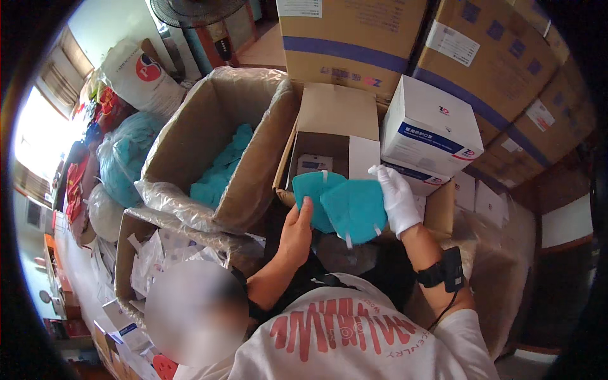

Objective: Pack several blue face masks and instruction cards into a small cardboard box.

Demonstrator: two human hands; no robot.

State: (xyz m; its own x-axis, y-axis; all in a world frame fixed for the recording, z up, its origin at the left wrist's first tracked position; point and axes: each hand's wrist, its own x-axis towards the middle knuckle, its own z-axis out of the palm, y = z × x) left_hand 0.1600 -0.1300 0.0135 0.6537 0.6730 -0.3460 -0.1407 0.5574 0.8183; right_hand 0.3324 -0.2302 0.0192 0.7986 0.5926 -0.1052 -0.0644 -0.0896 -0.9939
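Two teal fold-flat face masks [356,211] with small white strap ends overlap in front of me. My bare left hand [296,233] grips the left mask [309,183] at its lower edge, thumb on top. At the right edge of the other mask is my right hand [396,197], in a white glove, its fingers closed around that edge. Just beyond the masks stands an open cardboard box [340,104] with a small white packet [315,164] inside. Left of it, a large plastic-lined carton [183,136] holds a heap of teal masks [223,170].
A white and blue box [432,123] rests on a similar one at right. Tall brown cartons [348,38] stack up behind. Near left, a carton [126,253] contains clear plastic wrappers [149,259]. Bulging bags [130,155] and a white sack [140,76] line the left side.
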